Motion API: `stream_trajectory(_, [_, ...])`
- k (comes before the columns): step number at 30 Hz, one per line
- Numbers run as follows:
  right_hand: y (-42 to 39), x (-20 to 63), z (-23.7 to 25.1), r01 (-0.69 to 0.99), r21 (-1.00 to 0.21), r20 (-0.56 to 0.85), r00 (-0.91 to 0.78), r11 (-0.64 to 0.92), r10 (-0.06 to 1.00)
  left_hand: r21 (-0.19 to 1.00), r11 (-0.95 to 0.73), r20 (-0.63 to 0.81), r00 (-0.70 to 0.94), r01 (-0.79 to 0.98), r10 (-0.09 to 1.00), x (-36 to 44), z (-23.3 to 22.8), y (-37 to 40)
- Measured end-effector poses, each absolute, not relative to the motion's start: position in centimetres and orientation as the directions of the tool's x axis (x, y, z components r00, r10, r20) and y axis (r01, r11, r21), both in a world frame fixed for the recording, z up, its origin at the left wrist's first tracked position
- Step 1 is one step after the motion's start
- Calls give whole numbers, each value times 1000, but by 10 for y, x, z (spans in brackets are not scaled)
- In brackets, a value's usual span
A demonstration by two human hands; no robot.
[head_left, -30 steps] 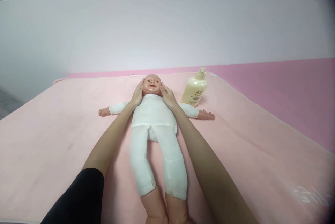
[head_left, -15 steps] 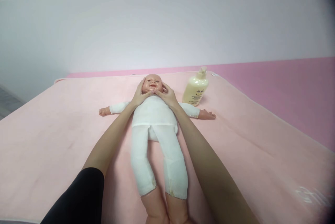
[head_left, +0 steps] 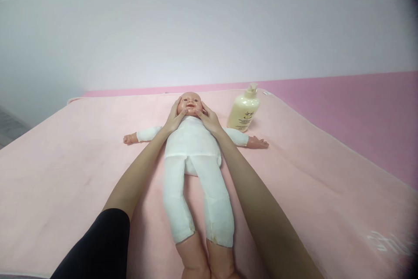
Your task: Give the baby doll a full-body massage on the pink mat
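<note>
A baby doll [head_left: 192, 142] in a white suit lies on its back on a pale pink blanket [head_left: 75, 161], arms spread, head away from me. My left hand [head_left: 173, 120] cups the left side of the doll's head, thumb on the cheek near the mouth. My right hand [head_left: 209, 121] cups the other side the same way, its thumb on the other cheek. Both forearms run along the doll's body.
A cream pump bottle [head_left: 244, 111] stands upright on the blanket just right of the doll's head, above its outstretched arm. A darker pink mat [head_left: 359, 109] extends right beyond the blanket. A white wall [head_left: 196, 31] rises close behind.
Both thumbs swung in from the sides of the head to meet under the chin, then slid up and apart onto the cheeks. The doll and bottle stayed put.
</note>
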State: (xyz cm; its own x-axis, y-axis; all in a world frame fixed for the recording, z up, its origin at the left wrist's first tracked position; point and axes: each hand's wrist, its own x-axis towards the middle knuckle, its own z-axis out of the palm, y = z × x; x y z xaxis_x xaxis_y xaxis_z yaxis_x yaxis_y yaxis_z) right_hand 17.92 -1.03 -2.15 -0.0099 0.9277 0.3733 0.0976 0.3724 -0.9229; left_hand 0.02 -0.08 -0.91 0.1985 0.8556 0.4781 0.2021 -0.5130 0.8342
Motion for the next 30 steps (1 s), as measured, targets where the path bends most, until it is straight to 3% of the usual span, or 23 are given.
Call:
stream_trajectory(14, [-13, 180, -19, 111, -907, 407, -21, 407, 913, 790, -584, 552, 198, 187, 810, -4, -21, 18])
stream_trajectory(23, [-2, 184, -27, 107, -888, 456, 89, 446, 886, 837, -532, 511, 168, 125, 843, -1, -14, 7])
stream_trajectory(30, [-9, 178, -22, 45, -913, 406, 59, 404, 912, 858, -493, 472, 156, 146, 868, 1, -9, 2])
